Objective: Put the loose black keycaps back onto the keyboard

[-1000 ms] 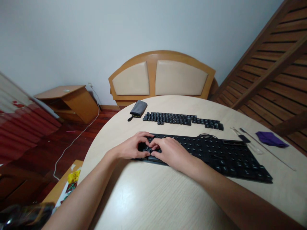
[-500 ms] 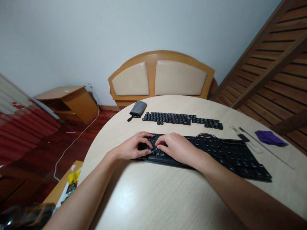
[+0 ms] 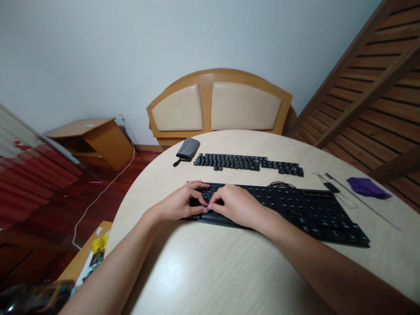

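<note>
A black keyboard [image 3: 275,205] with most of its keycaps off lies across the table, its small switch stems showing. Over its left end, my left hand [image 3: 180,202] curls with thumb and index fingertip close together near the lower-left keys; the other fingers rest along the upper left edge. My right hand [image 3: 234,203] comes in from the right, thumb and index finger pinched at the same spot. The fingertips of both hands nearly meet there around something small, mostly hidden. Behind the keyboard, detached black keycaps [image 3: 229,161] stand in rows on the table.
Back left on the round table [image 3: 197,271] is a grey pouch [image 3: 188,148]. To the right lie a thin rod [image 3: 364,203], a small dark-ended tool [image 3: 331,187] and a folded purple cloth [image 3: 368,187]. A coiled black cable [image 3: 280,185] sits behind the keyboard.
My right hand has shifted slightly left and down, bringing its pinched fingertips up against those of my left hand. The left hand has barely moved.
</note>
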`<state>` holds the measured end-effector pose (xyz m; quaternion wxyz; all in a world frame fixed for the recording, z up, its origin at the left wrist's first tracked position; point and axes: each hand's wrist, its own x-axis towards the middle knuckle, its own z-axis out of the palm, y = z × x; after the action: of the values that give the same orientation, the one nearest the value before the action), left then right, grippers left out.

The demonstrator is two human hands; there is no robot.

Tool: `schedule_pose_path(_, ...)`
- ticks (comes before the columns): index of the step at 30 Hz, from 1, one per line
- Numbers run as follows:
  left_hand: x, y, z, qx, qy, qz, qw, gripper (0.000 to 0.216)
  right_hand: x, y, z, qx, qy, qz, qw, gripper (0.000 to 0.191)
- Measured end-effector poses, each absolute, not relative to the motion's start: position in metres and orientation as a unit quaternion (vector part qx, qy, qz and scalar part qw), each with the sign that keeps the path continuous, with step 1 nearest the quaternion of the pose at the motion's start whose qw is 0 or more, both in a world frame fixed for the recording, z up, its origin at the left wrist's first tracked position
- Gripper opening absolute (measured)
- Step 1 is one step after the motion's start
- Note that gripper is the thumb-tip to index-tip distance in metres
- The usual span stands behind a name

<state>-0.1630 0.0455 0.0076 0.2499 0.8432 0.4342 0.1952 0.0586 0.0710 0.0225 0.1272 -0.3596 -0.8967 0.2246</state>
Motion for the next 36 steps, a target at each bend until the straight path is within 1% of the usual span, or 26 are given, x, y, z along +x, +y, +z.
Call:
schedule_pose_path(10,-0.1653,0.0458,0.0072,0.842,0.435,0.188,0.259,0.01,0.0577,0.0709,0.0202,-0.373,-0.892,0.222,0.127,0.016)
schedule_pose_path(17,-0.1628,0.0448,0.0099,0.844,0.441,0.182,0.245,0.009,0.0579,0.0721,0.0169,-0.368,-0.892,0.227,0.133,0.017)
schedule_pose_path(23,-0.1632,0.0453,0.009,0.846,0.434,0.185,0.249,0.008,0.057,0.0713,0.0195,-0.375,-0.889,0.233,0.123,0.016)
schedule_pose_path(36,-0.1581,0.0429,0.0131,0.845,0.438,0.178,0.248,0.005,0.0563,0.07,0.0158,-0.38,-0.896,0.196,0.119,0.017)
